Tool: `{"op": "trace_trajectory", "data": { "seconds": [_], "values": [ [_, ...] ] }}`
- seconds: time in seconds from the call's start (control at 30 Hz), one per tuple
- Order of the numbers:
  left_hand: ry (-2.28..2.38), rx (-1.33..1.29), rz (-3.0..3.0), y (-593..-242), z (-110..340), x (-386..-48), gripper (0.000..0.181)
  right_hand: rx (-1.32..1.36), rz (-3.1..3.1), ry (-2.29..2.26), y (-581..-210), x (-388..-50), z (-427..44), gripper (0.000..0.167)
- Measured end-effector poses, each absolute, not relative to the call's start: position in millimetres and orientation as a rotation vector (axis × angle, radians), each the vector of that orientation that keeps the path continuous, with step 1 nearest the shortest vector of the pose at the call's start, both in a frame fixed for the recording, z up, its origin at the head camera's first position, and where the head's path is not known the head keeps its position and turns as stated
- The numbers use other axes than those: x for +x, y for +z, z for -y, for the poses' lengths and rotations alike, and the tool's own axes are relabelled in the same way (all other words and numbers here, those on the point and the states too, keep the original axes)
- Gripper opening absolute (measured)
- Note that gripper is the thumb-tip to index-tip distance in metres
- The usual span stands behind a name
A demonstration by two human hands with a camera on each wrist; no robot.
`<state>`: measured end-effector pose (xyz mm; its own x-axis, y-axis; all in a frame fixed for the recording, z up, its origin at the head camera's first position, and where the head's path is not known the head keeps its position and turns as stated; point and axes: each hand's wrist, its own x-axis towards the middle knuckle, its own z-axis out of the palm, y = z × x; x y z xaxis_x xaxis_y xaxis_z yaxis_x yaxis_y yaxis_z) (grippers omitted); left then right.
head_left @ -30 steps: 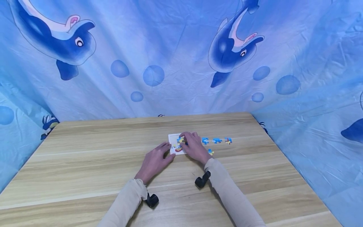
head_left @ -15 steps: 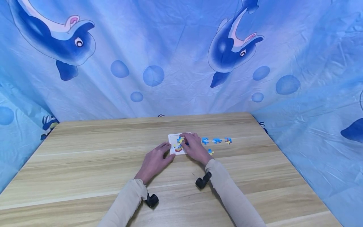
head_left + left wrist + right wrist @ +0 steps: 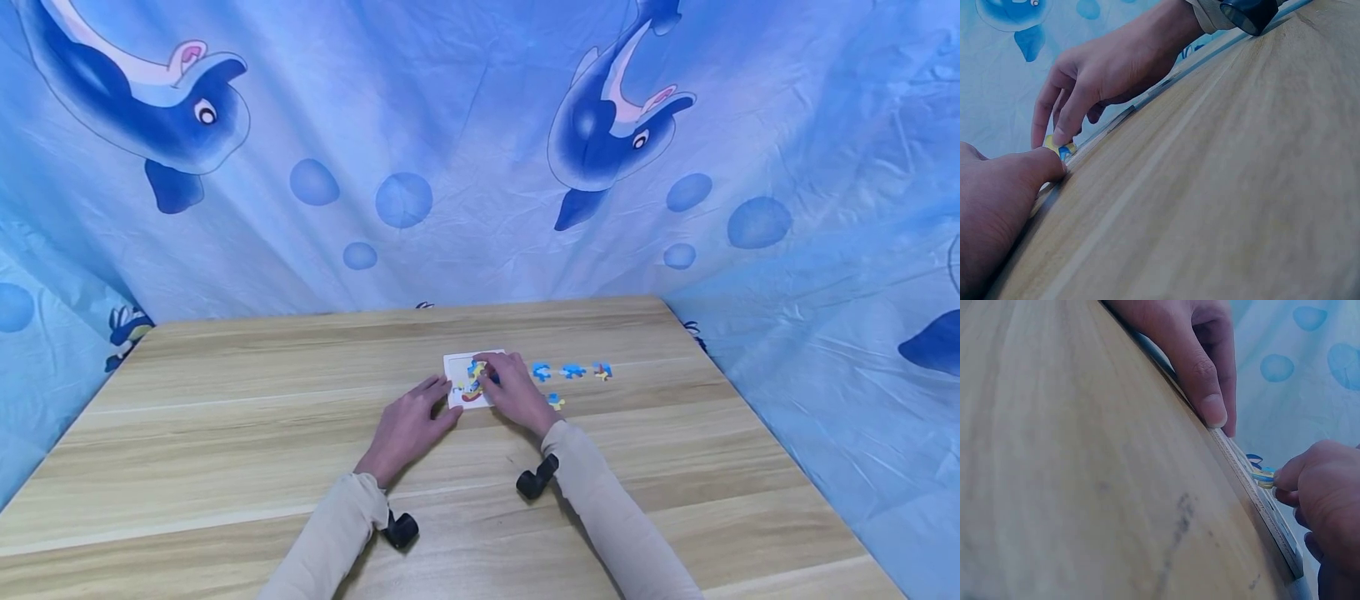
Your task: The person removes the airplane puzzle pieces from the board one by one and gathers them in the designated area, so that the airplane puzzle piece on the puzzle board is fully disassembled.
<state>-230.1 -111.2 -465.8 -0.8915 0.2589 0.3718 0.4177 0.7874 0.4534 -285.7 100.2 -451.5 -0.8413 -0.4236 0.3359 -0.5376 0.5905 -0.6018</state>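
A small white puzzle board [image 3: 453, 362] lies on the table, with colourful jigsaw pieces [image 3: 472, 392] set in its middle and lower part. My left hand [image 3: 407, 427] holds the board's lower left corner, thumb at the near edge and fingers along the left side. Over the board's right half, my right hand [image 3: 516, 395] pinches a yellow and blue puzzle piece [image 3: 1264, 479] between thumb and fingers. In the left wrist view, that puzzle piece [image 3: 1064, 150] shows below the right fingertips, tilted against the board. The right hand hides much of the board's right side.
To the right of the board lie several loose pieces: a blue one [image 3: 541, 372], another blue one [image 3: 573, 372], a red, yellow and blue one [image 3: 602, 370], and a blue and yellow one [image 3: 556, 402] nearer me. A dolphin-print curtain [image 3: 480, 208] surrounds the wooden table [image 3: 262, 450].
Both hands stay nearly where they were. My right fingers and thumb shift very slightly over the board; the loose pieces lie as before.
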Motion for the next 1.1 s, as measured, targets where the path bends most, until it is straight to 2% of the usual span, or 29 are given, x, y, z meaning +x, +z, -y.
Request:
{"op": "trace_trajectory", "data": {
  "seconds": [0.5, 1.1],
  "values": [
    [-0.767, -0.551, 2.661, -466.8, 111.6, -231.0, 0.051, 0.721, 2.615, 1.200, -452.1, -283.2, -106.5, 0.032],
    [-0.757, -0.528, 2.677, -467.3, 110.7, -230.9, 0.051, 0.715, 2.465, 1.372, -453.2, -276.2, -138.0, 0.033]
  ]
}}
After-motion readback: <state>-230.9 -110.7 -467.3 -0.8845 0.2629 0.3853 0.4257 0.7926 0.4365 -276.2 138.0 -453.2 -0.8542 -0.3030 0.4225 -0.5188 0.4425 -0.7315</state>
